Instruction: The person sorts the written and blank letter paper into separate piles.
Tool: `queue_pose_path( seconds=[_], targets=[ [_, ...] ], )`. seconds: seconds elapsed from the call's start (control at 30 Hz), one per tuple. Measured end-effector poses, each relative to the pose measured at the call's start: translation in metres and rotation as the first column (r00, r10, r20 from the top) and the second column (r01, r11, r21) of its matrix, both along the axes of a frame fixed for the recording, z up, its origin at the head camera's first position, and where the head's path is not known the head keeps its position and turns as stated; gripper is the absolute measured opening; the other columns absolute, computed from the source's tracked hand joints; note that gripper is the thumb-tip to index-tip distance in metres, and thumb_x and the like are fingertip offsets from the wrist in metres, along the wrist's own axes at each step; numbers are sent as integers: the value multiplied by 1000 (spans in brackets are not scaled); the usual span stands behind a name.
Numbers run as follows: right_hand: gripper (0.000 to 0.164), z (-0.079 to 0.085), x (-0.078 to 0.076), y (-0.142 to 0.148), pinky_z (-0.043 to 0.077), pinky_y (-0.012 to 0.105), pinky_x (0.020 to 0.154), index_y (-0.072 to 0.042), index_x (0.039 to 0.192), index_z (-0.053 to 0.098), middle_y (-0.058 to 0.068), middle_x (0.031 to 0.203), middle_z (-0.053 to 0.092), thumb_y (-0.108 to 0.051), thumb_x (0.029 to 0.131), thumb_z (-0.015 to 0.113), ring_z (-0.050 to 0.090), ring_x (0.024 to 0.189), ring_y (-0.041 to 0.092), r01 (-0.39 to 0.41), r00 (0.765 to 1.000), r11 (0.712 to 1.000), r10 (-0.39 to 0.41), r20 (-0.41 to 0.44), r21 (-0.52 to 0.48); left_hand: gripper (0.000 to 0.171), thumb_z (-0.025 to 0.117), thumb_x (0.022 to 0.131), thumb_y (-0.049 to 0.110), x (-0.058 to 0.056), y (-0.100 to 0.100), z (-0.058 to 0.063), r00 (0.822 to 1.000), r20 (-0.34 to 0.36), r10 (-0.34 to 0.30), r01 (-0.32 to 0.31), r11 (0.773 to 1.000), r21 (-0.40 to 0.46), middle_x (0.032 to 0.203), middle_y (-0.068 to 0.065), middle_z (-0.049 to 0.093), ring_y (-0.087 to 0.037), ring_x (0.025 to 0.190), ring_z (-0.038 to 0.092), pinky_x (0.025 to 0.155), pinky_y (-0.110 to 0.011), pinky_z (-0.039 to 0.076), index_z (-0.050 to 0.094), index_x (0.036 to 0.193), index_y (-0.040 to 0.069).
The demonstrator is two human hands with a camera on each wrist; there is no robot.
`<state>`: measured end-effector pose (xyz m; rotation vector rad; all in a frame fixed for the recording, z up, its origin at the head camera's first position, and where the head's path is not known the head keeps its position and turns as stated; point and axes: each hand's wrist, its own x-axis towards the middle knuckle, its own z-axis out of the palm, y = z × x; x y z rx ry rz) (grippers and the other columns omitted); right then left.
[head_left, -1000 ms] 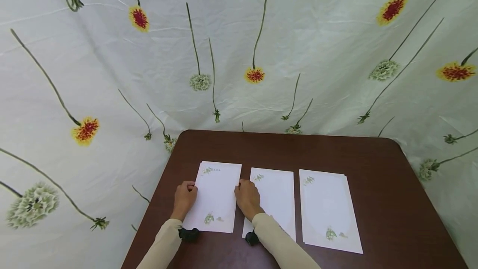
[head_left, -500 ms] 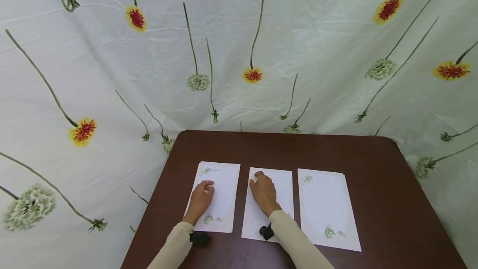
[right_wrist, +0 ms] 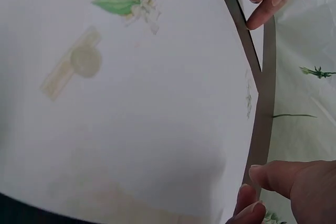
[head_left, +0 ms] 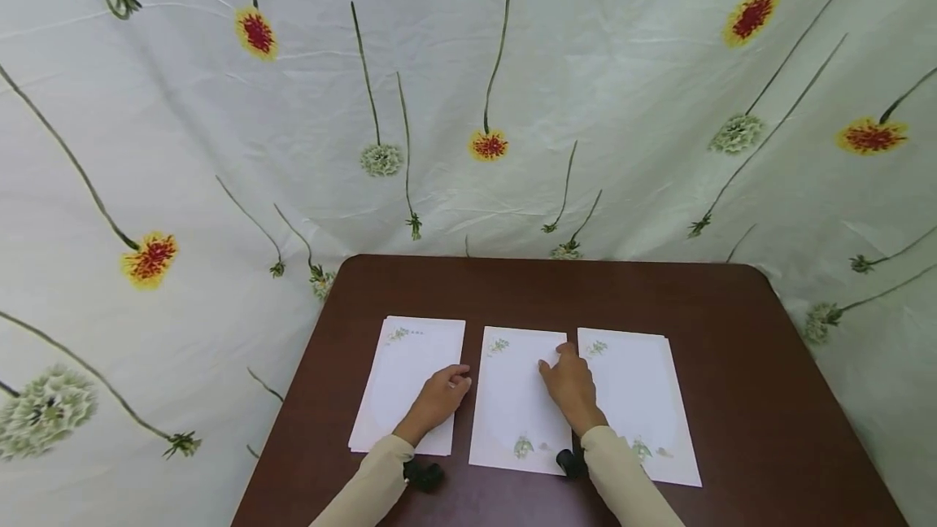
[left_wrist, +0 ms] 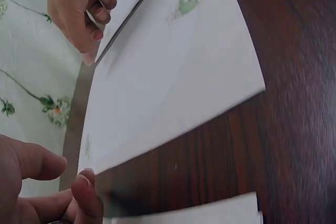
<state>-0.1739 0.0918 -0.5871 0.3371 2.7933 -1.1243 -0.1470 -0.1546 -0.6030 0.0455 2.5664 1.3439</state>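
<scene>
Three white sheets or stacks of paper with pale green plant prints lie in a row. My left hand (head_left: 437, 398) is over the right side of the left stack (head_left: 391, 372), fingertips just past its edge. In the left wrist view, thumb and fingers (left_wrist: 88, 195) stand apart with nothing between them. The middle sheet (head_left: 508, 397) lies between my hands. My right hand (head_left: 571, 385) is at its upper right edge, fingers loosely bent, partly covering the right stack (head_left: 637, 389). In the right wrist view, the right thumb (right_wrist: 273, 177) and fingers are apart near the paper's edge.
The papers lie on a dark brown table (head_left: 747, 397) with rounded far corners. Behind it hangs a white cloth (head_left: 629, 104) printed with flowers. A small black device (head_left: 424, 475) sits under the left wrist, another (head_left: 569, 462) under the right.
Both hands have moved right: the left from the left stack's left edge across to its right side, the right from between the left and middle papers to the middle sheet's right edge.
</scene>
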Motion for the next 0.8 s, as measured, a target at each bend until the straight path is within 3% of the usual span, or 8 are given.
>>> queue_pose_path(
  seconds=[0.17,0.33,0.6,0.8],
  targets=[
    [49,-2,7,11,58,50,67,14,126,57,35,106,72,-19,96,74,74,84,43,5,1000,999,-5,10,32,47,56,106,17,2,10,0,999,16,-38,37,998,44,101,-10,69,-14,72,63,68,-32,52,55,143,-12],
    [49,-7,11,15,58,53,66,17,119,54,37,102,70,-20,95,76,73,85,48,11,999,998,-13,33,60,49,56,105,15,4,18,0,999,31,-13,11,997,74,98,-10,68,-14,72,62,70,-33,52,51,145,-14],
    [45,-14,12,17,57,50,65,18,115,55,34,96,70,-18,96,74,73,81,44,14,999,999,-16,33,46,52,54,107,15,4,24,1,995,97,35,-52,981,186,89,-10,62,-14,72,56,72,-30,48,46,148,-16],
    [47,-14,12,17,58,51,72,17,122,60,35,112,69,-20,96,72,72,89,42,45,998,999,-44,46,-26,55,53,108,19,3,25,0,987,153,48,-81,972,219,93,-10,62,-15,76,55,79,-33,48,44,150,-15]
  ],
)
